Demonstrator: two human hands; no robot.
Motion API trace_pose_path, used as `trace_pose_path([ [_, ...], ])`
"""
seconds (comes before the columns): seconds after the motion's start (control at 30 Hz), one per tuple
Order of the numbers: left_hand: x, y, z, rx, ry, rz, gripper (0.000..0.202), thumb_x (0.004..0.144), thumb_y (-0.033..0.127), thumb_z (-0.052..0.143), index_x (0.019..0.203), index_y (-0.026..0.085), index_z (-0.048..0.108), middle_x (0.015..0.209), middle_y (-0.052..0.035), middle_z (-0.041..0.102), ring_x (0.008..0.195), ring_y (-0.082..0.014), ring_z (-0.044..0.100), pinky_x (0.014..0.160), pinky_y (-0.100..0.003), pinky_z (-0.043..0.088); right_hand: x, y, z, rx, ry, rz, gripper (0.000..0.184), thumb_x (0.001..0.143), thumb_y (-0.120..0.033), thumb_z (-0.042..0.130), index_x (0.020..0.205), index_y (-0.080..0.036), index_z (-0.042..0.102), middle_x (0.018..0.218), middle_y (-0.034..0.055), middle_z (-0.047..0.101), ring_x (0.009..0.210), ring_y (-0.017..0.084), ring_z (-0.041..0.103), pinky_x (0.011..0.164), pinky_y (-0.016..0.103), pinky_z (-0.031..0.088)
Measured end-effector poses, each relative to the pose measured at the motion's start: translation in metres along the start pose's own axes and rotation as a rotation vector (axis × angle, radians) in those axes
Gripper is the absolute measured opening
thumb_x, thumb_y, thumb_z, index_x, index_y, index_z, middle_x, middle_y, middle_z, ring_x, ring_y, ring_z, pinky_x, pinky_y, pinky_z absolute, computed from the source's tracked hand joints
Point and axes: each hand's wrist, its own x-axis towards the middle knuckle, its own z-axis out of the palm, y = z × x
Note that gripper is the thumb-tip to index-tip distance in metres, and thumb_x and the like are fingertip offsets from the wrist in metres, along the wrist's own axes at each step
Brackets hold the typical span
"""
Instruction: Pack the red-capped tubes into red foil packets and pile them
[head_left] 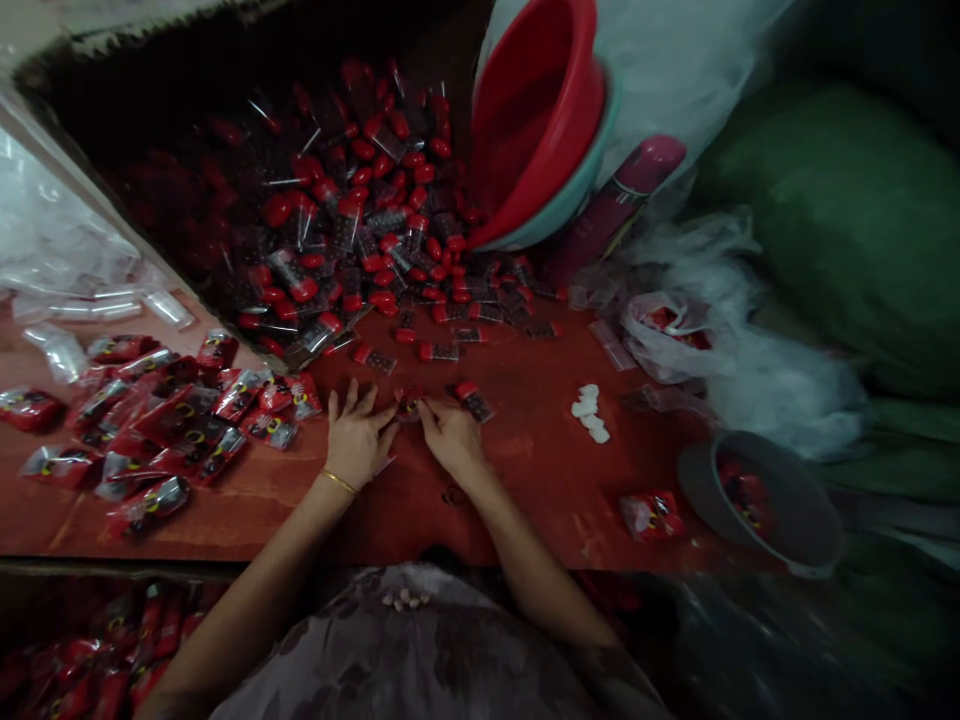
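A small red packet (pixel 409 402) with dark and yellow print is between my hands, just above the red tabletop. My left hand (pixel 356 435), with a thin gold bracelet at the wrist, has its thumb and forefinger at the packet's left edge; its other fingers are spread. Closed in a pinch, my right hand (pixel 452 432) grips the packet's right side. Right beside its knuckles lies a clear tube-like piece with a red end (pixel 474 400). More such red-ended pieces (pixel 439 351) lie scattered beyond my hands. Fine details of the packet are too dark to make out.
A large carton (pixel 142 225) lies open, spilling red-ended pieces. Wrapped red packets (pixel 180 430) are heaped at left. A red basin (pixel 536 110), a pink bottle (pixel 630 190), white pieces (pixel 590 413), a single packet (pixel 651 516) and a grey bowl (pixel 802 535) are at right.
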Motion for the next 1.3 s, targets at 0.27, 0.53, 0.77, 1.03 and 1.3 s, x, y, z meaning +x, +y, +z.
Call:
trace_pose_path([
  [0.27, 0.005, 0.008, -0.013, -0.139, 0.084, -0.008, 0.032, 0.083, 0.035, 0.048, 0.103, 0.021, 0.07, 0.123, -0.0136, 0.06, 0.13, -0.0358, 0.036, 0.107, -0.058, 0.013, 0.006, 0.019, -0.011, 0.289, 0.117, 0.051, 0.036, 0.087, -0.043, 0.042, 0.071, -0.019, 0.064, 0.054, -0.0004, 0.057, 0.051, 0.014, 0.051, 0.049, 0.023, 0.037],
  [0.53, 0.011, 0.036, -0.026, -1.087, 0.013, -0.35, 0.032, 0.075, 0.046, 0.059, 0.078, 0.017, 0.073, 0.069, -0.0033, 0.068, 0.064, -0.0173, 0.059, 0.063, -0.026, 0.043, -0.008, -0.002, -0.014, 0.774, 0.047, 0.126, 0.035, 0.083, -0.048, 0.049, 0.064, -0.019, 0.054, 0.049, -0.0056, 0.045, 0.043, 0.009, 0.041, 0.044, 0.02, 0.032],
  [0.77, 0.013, 0.026, -0.013, -0.742, 0.039, -0.385, 0.033, 0.074, 0.047, 0.06, 0.068, 0.016, 0.072, 0.048, 0.0014, 0.055, 0.05, -0.0129, 0.049, 0.05, -0.023, 0.033, -0.006, 0.003, -0.013, 0.554, 0.183, 0.098, 0.039, 0.084, -0.044, 0.046, 0.055, -0.019, 0.051, 0.047, -0.0045, 0.044, 0.048, 0.01, 0.041, 0.049, 0.021, 0.032],
  [1.03, 0.014, 0.012, -0.007, 0.024, 0.053, -0.128, 0.051, 0.08, 0.034, 0.053, 0.123, 0.007, 0.055, 0.136, -0.0229, 0.046, 0.13, -0.0396, 0.034, 0.104, -0.056, 0.022, -0.004, 0.01, -0.009, 0.643, 0.183, 0.153, 0.037, 0.081, -0.047, 0.047, 0.057, -0.019, 0.049, 0.047, -0.0054, 0.042, 0.045, 0.009, 0.037, 0.046, 0.021, 0.029],
  [1.3, 0.006, 0.027, -0.024, -0.621, -0.013, -0.209, 0.046, 0.085, 0.05, 0.042, 0.073, 0.015, 0.069, 0.071, -0.0084, 0.069, 0.072, -0.021, 0.063, 0.071, -0.032, 0.046, -0.014, -0.001, -0.009, 0.622, 0.188, 0.048, 0.034, 0.088, -0.041, 0.043, 0.061, -0.019, 0.046, 0.053, -0.0051, 0.042, 0.051, 0.009, 0.039, 0.05, 0.021, 0.032],
])
